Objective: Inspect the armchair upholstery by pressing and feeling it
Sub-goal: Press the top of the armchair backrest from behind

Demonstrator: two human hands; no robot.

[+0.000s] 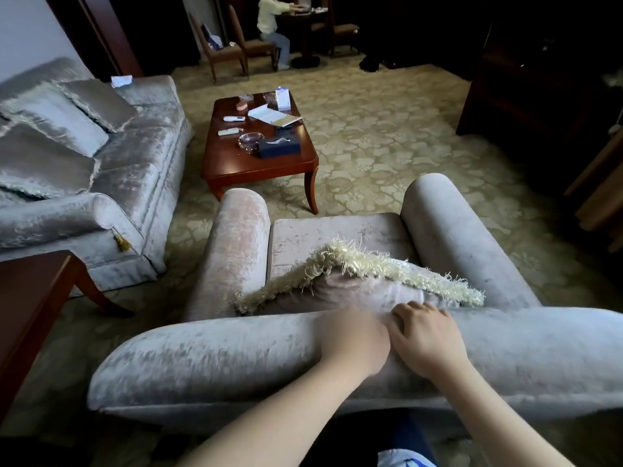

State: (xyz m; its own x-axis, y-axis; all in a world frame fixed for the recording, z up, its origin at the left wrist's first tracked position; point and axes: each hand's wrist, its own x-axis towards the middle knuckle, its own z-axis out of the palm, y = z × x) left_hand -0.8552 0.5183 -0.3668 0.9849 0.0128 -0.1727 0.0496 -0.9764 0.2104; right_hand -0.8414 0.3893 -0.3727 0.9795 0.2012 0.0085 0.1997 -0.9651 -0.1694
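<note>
I look down from behind a grey velvet armchair (215, 355), over the rolled top of its backrest. Both my hands rest side by side on that top edge. My left hand (354, 338) is blurred, palm down on the fabric, with its fingers curling over the front. My right hand (424, 335) lies flat, fingers spread and bent into the velvet. Neither hand holds anything. A grey cushion with a cream fringe (364, 281) leans on the seat just in front of the hands. Two rolled armrests flank the seat.
A matching grey sofa (135, 156) with cushions stands at the left. A dark wooden coffee table (293, 163) holding papers, a tissue box and an ashtray sits beyond the armchair. A wooden side table (30, 298) is at the near left. A person sits at a far table (273, 28).
</note>
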